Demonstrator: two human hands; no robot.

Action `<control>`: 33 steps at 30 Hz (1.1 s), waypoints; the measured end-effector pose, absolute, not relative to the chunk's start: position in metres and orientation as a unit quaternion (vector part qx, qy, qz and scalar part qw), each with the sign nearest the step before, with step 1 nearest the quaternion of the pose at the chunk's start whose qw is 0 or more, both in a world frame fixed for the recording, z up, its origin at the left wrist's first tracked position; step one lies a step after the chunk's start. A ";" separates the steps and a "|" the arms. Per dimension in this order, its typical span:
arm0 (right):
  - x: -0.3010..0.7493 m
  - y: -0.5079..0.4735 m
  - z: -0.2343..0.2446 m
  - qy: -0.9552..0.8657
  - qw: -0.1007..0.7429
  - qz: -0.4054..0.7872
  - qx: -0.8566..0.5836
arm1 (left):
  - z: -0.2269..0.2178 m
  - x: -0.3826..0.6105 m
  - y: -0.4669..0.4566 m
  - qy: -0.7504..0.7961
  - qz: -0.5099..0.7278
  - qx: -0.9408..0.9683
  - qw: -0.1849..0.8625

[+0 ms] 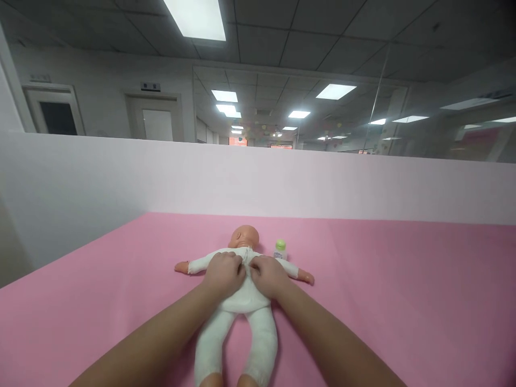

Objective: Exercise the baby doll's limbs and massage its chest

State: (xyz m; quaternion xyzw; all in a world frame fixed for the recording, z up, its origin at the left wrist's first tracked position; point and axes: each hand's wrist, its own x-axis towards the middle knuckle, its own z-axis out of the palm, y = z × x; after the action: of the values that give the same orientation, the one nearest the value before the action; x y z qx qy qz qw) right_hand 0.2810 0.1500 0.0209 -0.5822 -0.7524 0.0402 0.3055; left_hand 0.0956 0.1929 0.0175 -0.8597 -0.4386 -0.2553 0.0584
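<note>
A baby doll (pixel 246 295) with a white cloth body lies stretched out on a pink surface, its head (pixel 245 235) at the far end and its legs towards me. The doll's arms reach out to both sides. My left hand (pixel 227 273) rests on the left of its upper torso with the fingers curled in. On the other side of the middle seam, my right hand (pixel 267 275) is closed in the same way. Both hands appear to pinch the doll's torso, though the fingertips are partly hidden. Just beyond the right hand stands a small clear bottle with a green cap (pixel 280 247).
The pink padded surface (pixel 382 290) spreads wide around the doll. A low white wall (pixel 258 177) borders its far side, with glass panels (pixel 322 118) above. Two doors (pixel 157 123) (pixel 58 115) are in the wall at the back left.
</note>
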 end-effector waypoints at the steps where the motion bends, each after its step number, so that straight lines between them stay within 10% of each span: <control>1: 0.280 0.149 0.014 -0.748 0.325 0.022 -0.578 | 0.012 0.093 0.192 -0.430 -0.275 -0.857 0.067; 33: 0.283 0.156 -0.009 -0.757 0.303 0.103 -0.570 | -0.010 0.087 0.205 -0.432 -0.256 -0.864 -0.025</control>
State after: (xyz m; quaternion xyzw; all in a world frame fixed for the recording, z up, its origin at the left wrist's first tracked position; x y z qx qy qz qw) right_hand 0.2835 0.1559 -0.0090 -0.5698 -0.7567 0.1031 0.3034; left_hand 0.0869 0.2053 -0.0099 -0.8645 -0.4320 -0.2558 -0.0252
